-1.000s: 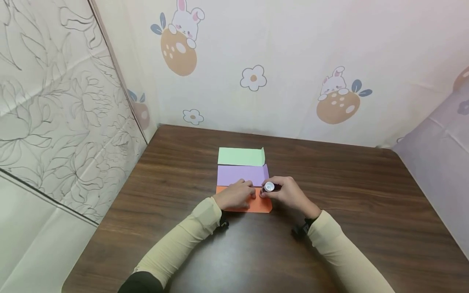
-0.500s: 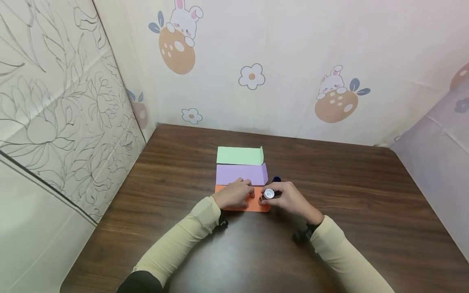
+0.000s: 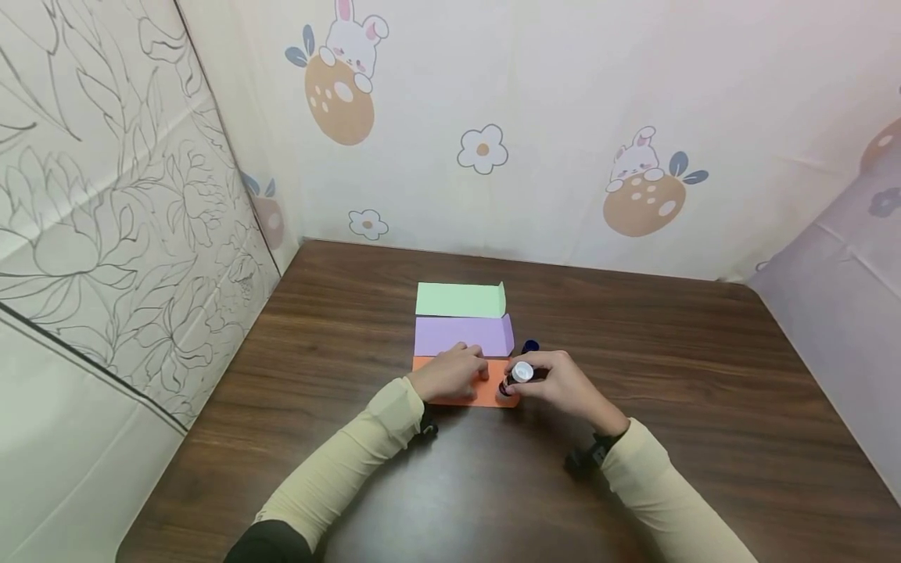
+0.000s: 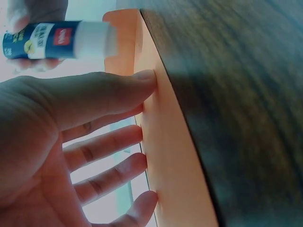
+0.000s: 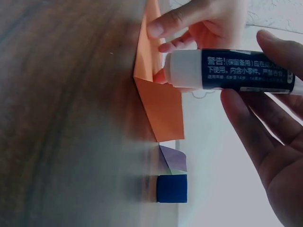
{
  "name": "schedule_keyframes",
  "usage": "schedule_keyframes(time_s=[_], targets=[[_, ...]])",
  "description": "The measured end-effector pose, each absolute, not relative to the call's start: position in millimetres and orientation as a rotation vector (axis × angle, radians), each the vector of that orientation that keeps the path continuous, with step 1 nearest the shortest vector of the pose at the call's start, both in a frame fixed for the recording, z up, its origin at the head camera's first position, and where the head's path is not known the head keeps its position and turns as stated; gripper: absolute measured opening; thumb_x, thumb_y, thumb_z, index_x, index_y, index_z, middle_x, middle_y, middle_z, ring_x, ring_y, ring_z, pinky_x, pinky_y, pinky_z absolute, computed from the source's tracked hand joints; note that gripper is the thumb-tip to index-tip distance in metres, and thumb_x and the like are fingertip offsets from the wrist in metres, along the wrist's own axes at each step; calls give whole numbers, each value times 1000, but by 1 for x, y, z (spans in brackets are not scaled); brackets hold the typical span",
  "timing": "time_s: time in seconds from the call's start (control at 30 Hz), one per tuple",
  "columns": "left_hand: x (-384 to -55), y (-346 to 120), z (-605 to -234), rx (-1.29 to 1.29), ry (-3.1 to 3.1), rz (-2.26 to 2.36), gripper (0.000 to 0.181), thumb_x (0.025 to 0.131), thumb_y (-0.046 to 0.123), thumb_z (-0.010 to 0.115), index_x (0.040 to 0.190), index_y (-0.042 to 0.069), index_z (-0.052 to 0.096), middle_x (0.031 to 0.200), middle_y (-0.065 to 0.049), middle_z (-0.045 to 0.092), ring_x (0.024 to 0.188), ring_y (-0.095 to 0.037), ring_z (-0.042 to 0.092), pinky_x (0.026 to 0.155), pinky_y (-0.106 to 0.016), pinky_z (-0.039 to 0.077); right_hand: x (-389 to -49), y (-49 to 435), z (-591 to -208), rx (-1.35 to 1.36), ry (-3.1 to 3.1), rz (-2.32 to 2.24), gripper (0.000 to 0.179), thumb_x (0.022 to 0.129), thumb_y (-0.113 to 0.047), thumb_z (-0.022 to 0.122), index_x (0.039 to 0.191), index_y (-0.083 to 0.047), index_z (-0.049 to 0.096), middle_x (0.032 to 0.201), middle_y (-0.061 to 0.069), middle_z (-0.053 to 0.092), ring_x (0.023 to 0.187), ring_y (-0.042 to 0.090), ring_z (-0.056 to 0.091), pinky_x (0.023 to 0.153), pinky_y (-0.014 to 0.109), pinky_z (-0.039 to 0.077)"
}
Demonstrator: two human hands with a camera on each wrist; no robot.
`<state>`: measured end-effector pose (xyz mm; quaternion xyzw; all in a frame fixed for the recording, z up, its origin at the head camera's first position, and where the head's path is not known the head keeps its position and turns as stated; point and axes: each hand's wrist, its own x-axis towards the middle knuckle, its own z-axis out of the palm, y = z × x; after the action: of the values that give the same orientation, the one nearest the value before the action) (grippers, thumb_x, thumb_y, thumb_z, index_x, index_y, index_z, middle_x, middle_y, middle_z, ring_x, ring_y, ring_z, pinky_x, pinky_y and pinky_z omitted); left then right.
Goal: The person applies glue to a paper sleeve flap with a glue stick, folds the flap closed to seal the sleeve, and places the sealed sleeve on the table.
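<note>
My left hand [image 3: 454,373] rests its fingertips and thumb on the orange paper strip [image 4: 170,156], nearest of three strips on the table. In my right hand [image 3: 559,383] is a glue stick [image 5: 248,71] with a dark blue label, pinched between thumb and fingers. Its white end points down at the strip's right end, beside the raised orange flap [image 5: 163,111]. Whether that end touches the paper I cannot tell. The blue glue cap [image 5: 172,188] stands on the table just beyond my right hand.
Behind the orange strip lie a purple strip [image 3: 457,336] and a light green strip [image 3: 457,299], each with a folded-up right end. The dark wooden table [image 3: 669,352] meets a patterned wall covering [image 3: 549,94] at the back.
My right hand has drawn the glue stick slightly toward me along the orange strip's right end, and the stick now leans more. The blue cap has come into view. My left hand stays put.
</note>
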<state>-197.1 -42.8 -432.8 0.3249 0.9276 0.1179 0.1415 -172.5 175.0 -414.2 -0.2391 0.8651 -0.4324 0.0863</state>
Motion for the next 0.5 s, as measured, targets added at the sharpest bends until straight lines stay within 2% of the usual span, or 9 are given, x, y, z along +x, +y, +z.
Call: schedule_keyframes(time_s=[0.3, 0.5], targets=[[-204, -39, -432, 977, 2666, 296, 23, 82, 21, 78, 102, 17, 69, 112, 1, 58, 99, -17, 50, 84, -29, 48, -178, 179, -414, -614, 2605, -1384, 33, 79, -23, 82, 105, -5, 72, 97, 7, 72, 83, 19, 62, 75, 23, 54], [-205, -41, -432, 966, 2649, 288, 22, 81, 22, 79, 100, 18, 69, 108, 2, 57, 97, -16, 49, 83, -28, 47, -178, 180, -411, -582, 2598, -1431, 32, 80, -23, 81, 105, -5, 72, 98, 8, 73, 82, 12, 64, 75, 21, 55]])
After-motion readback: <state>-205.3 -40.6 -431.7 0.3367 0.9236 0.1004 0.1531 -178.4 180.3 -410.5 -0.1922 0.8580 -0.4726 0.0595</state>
